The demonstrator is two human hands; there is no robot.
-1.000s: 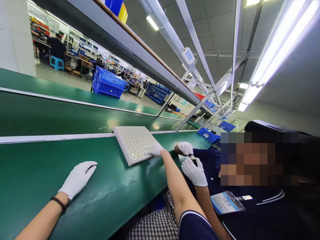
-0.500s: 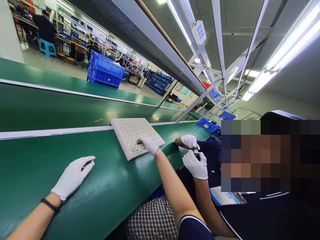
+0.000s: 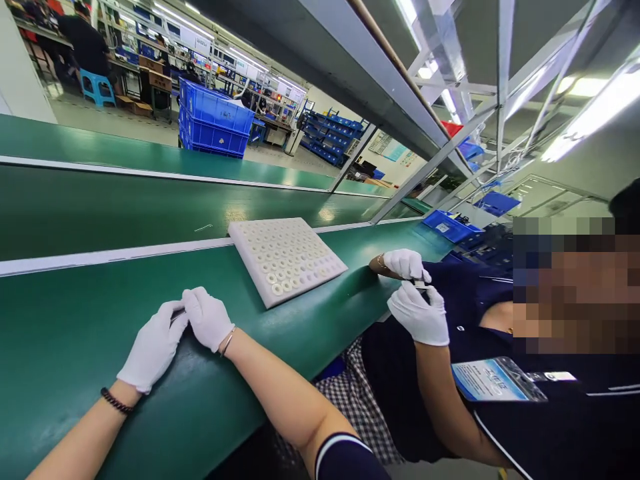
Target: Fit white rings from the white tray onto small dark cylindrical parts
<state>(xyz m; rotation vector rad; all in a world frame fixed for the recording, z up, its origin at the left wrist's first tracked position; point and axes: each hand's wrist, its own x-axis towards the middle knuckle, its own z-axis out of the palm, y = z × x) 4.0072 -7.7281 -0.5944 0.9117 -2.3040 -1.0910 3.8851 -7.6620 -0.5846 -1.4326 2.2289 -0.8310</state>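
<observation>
My left hand, in a white glove, rests on the green bench top and pinches a small dark part at its fingertips. My right hand, also gloved, meets it with curled fingers on the same part. What else the right fingers hold is hidden. A white tray with rows of round pockets, several holding white rings, lies on the bench just right of my hands.
A co-worker sits close on the right; both of that person's gloved hands hold a small piece at the bench edge. A darker conveyor belt runs behind the bench. Blue crates are stacked beyond, and a blue bin stands at the bench's far end.
My right hand has drawn back from the white tray to meet my left hand. The left hand stayed on the bench. The camera view has tilted down and to the right.
</observation>
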